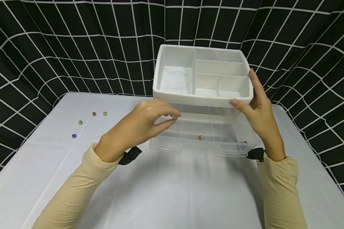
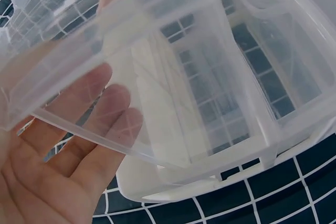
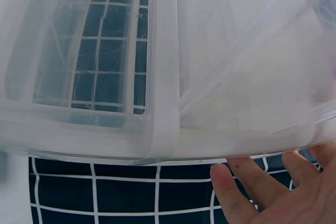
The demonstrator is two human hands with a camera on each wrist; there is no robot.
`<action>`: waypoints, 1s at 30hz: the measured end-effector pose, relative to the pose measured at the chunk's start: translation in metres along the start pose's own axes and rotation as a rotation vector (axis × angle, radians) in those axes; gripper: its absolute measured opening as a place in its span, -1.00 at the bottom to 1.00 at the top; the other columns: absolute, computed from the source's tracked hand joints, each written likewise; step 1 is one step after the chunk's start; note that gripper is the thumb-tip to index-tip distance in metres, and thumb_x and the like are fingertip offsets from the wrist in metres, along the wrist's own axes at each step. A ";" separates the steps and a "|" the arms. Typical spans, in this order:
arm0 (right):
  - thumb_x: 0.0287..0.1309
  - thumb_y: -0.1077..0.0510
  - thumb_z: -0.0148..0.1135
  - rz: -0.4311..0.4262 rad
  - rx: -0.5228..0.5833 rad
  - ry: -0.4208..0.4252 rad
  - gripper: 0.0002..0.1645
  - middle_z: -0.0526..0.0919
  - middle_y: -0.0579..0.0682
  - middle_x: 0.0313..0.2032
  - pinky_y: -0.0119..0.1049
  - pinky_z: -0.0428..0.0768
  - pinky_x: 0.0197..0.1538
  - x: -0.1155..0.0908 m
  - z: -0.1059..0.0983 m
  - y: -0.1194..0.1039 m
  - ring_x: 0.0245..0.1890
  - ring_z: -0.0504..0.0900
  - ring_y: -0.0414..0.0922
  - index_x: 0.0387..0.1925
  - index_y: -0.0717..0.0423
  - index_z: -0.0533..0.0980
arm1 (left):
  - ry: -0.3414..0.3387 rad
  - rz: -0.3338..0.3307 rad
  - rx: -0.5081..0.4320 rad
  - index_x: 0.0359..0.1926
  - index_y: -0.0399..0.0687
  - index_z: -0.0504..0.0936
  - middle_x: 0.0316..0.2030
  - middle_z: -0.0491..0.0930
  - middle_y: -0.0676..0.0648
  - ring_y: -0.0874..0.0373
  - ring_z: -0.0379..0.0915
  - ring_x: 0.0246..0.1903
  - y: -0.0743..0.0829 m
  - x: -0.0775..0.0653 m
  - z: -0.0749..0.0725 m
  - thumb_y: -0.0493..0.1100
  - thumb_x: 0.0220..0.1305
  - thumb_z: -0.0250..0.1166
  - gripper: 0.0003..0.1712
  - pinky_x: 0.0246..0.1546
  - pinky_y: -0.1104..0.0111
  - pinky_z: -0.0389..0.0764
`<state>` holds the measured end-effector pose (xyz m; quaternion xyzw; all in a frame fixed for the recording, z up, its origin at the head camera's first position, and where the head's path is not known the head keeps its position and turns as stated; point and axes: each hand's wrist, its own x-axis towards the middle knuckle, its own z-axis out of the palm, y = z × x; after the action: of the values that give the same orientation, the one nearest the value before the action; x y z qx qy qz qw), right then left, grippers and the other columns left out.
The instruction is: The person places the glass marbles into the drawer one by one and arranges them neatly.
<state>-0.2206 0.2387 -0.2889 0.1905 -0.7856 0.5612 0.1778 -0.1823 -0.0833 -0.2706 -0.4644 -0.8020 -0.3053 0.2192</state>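
My left hand (image 1: 144,122) pinches a small marble (image 1: 174,117) between thumb and fingertips, over the left part of a pulled-out clear drawer (image 1: 172,145). In the left wrist view the other fingers (image 2: 113,124) show partly through the clear plastic; the marble cannot be made out there. A white compartment organizer (image 1: 200,101) stands above the drawer. My right hand (image 1: 259,111) grips its right front corner, thumb on the front rim and fingers along the side. An orange-striped marble (image 1: 200,137) lies in the drawer.
On the white-covered table (image 1: 160,197), to the left, lie a blue marble (image 1: 74,135), a green marble (image 1: 80,122), a reddish-brown marble (image 1: 94,114) and a yellow-green marble (image 1: 104,113). Black cloth with a white grid (image 1: 103,47) hangs behind and at the sides.
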 end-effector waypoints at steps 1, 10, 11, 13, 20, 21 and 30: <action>0.18 0.35 0.33 0.000 -0.001 0.000 0.07 0.15 0.04 0.50 -0.65 0.55 0.01 0.000 0.000 0.000 0.18 0.44 -0.09 0.54 -0.28 0.01 | -0.019 -0.006 -0.007 -0.14 -0.21 0.73 -0.22 0.75 -0.05 0.10 0.65 -0.23 0.000 0.000 0.000 -0.40 0.20 0.36 -0.81 -0.13 0.40 0.64; 0.19 0.36 0.31 -0.004 0.001 0.000 0.06 0.16 0.07 0.50 -0.64 0.54 0.01 0.000 0.000 0.000 0.15 0.45 -0.11 0.54 -0.27 0.01 | -0.223 -0.123 0.016 -0.12 -0.10 0.73 -0.20 0.74 0.02 0.14 0.64 -0.20 0.005 0.008 -0.006 -0.31 0.25 0.36 -0.82 -0.11 0.37 0.62; 0.19 0.36 0.31 -0.005 -0.003 0.000 0.06 0.16 0.07 0.50 -0.64 0.54 0.01 0.000 0.000 0.000 0.15 0.45 -0.12 0.54 -0.26 0.00 | -0.247 -0.134 0.018 -0.13 -0.09 0.73 -0.19 0.74 0.02 0.15 0.64 -0.19 0.006 0.009 -0.007 -0.31 0.25 0.35 -0.82 -0.10 0.37 0.62; 0.19 0.36 0.31 -0.007 -0.002 0.001 0.06 0.16 0.07 0.50 -0.64 0.53 0.01 0.000 0.000 0.000 0.15 0.45 -0.12 0.54 -0.26 0.01 | -0.297 -0.159 0.022 -0.13 -0.08 0.73 -0.18 0.73 0.03 0.18 0.63 -0.18 0.007 0.011 -0.009 -0.30 0.26 0.35 -0.83 -0.10 0.36 0.62; 0.19 0.36 0.31 -0.006 0.005 0.003 0.06 0.16 0.09 0.49 -0.64 0.53 0.01 0.000 -0.001 0.000 0.14 0.45 -0.12 0.54 -0.26 0.01 | -0.417 -0.202 0.010 -0.16 -0.06 0.73 -0.22 0.73 0.05 0.19 0.61 -0.21 0.008 0.019 -0.010 -0.30 0.26 0.35 -0.86 -0.11 0.35 0.61; 0.19 0.36 0.31 -0.007 0.003 0.003 0.06 0.16 0.09 0.49 -0.64 0.53 0.01 0.000 -0.001 0.000 0.14 0.45 -0.12 0.54 -0.26 0.01 | -0.426 -0.205 0.007 -0.17 -0.06 0.73 -0.23 0.73 0.04 0.18 0.61 -0.21 0.007 0.020 -0.010 -0.30 0.26 0.35 -0.86 -0.11 0.34 0.61; 0.19 0.35 0.31 0.000 -0.007 0.000 0.06 0.15 0.05 0.50 -0.64 0.53 0.01 0.000 0.000 -0.001 0.16 0.44 -0.11 0.54 -0.27 0.00 | -0.514 -0.224 0.005 -0.22 -0.05 0.74 -0.31 0.72 0.06 0.19 0.59 -0.24 0.005 0.025 -0.009 -0.31 0.25 0.33 -0.87 -0.13 0.34 0.61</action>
<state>-0.2200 0.2387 -0.2882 0.1896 -0.7874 0.5587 0.1785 -0.1893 -0.0727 -0.2472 -0.4345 -0.8783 -0.1978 -0.0252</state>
